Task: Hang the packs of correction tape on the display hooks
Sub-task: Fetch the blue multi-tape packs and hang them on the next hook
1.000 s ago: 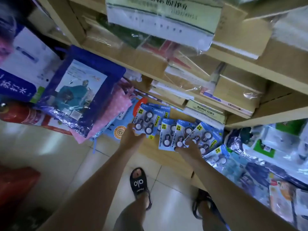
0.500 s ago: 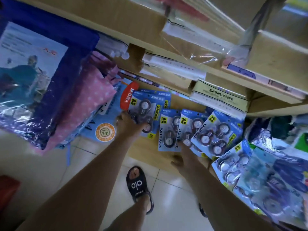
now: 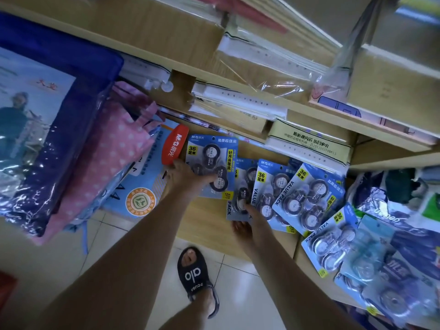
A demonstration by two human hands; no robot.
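Left hand (image 3: pixel 183 177) laid on the lower edge of the leftmost correction tape pack (image 3: pixel 212 165), fingers (image 3: pixel 204 181) pressed flat across its face, presumably to steady the card on its hook. Right hand (image 3: pixel 250 222) beneath the neighbouring pack (image 3: pixel 239 191), thumb on the front; remaining fingers behind the card, so spread or closed cannot be told. Further packs (image 3: pixel 307 198) fanned to the right of the right fingers, overlapping, along the front of the wooden shelf unit (image 3: pixel 209 225). Display hooks hidden behind the cards; punch holes and any engagement not discernible. Printing blurred toward the lower right.
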